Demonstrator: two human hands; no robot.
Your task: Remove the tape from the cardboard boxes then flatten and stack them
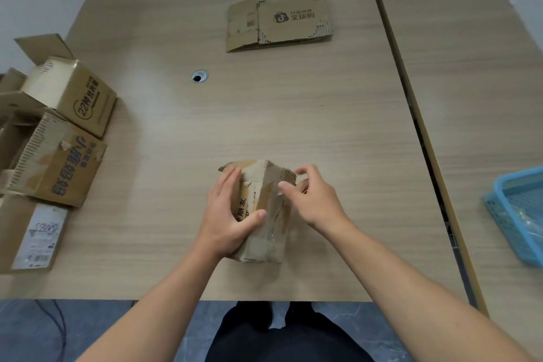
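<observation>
The box (264, 211) stands at near centre of the table (264, 114), the left hand (226, 214) gripping its left wall and the right hand (311, 200) pinching its far right rim. Judged light, worn and crushable: hold at the corners.

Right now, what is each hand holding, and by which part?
Left hand grips the small box by its left side; right hand pinches its top right edge.

I recorded a pale wood-grain table (293, 114). The flattened box (279, 22) near its far edge was brown with a dark grey logo; the lettered box (67, 167) at its left edge, brown with dark blue characters; the small box (264, 176) near its front edge, tan with black characters; the basket (511, 214), light blue mesh.
</observation>
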